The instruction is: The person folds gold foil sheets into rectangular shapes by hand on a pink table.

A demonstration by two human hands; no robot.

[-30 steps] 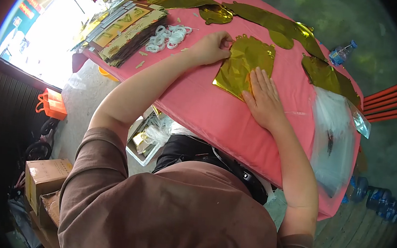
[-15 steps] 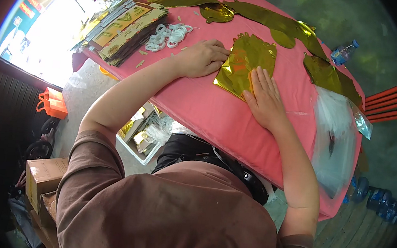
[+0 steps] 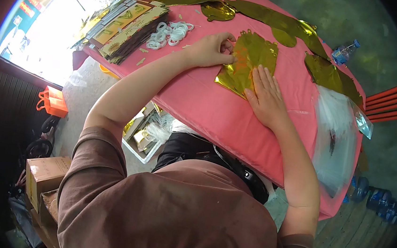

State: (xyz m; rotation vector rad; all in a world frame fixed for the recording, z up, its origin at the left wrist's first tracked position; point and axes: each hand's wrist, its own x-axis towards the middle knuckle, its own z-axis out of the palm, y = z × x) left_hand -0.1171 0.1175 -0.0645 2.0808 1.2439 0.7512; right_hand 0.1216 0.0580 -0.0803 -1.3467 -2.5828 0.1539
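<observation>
A flat, folded gold foil balloon [image 3: 255, 51] lies on the pink-covered table [image 3: 200, 98], its scalloped edge toward the far side. My left hand [image 3: 210, 50] is at its left edge, thumb against the foil and the other fingers loosely curled, apart from the thumb. Flat on the balloon's near right part lies my right hand [image 3: 267, 99], fingers stretched out and close together.
Stacks of printed cards [image 3: 128, 30] and white cord coils [image 3: 168, 35] sit at the left. More flat gold foil pieces [image 3: 273, 24] line the far edge. Clear plastic bags [image 3: 333, 145] lie at the right. Below the table is a white bin [image 3: 146, 157].
My left hand has lifted slightly and its fingers have curled, with the thumb now on the foil's left edge. My right hand has stayed almost still.
</observation>
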